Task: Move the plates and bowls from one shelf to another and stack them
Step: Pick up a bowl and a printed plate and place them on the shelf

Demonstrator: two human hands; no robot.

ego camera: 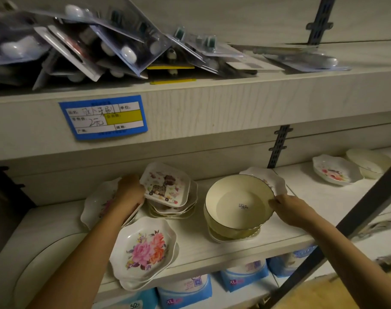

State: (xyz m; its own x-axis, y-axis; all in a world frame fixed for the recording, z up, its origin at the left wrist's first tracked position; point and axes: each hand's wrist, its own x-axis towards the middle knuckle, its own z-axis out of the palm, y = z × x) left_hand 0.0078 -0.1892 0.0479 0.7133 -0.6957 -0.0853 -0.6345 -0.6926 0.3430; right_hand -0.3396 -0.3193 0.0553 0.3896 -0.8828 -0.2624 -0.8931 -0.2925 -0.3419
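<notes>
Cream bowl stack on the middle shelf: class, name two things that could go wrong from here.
1. The top cream bowl sits tilted on its stack, held only at the rim by the right hand; it could slide off.
2. The flower plate stack overhangs the shelf edge; the left forearm could knock it down.

Shelf point(212, 244) pale wood-grain laminate, matt. Cream bowls point(239, 204) glossy, smooth, look ceramic or melamine. Floral plates point(143, 248) glossy, printed. Far blister packs point(114, 41) clear shiny plastic. Price label point(103, 117) blue paper. Upright bracket point(279, 146) dark matt metal.
</notes>
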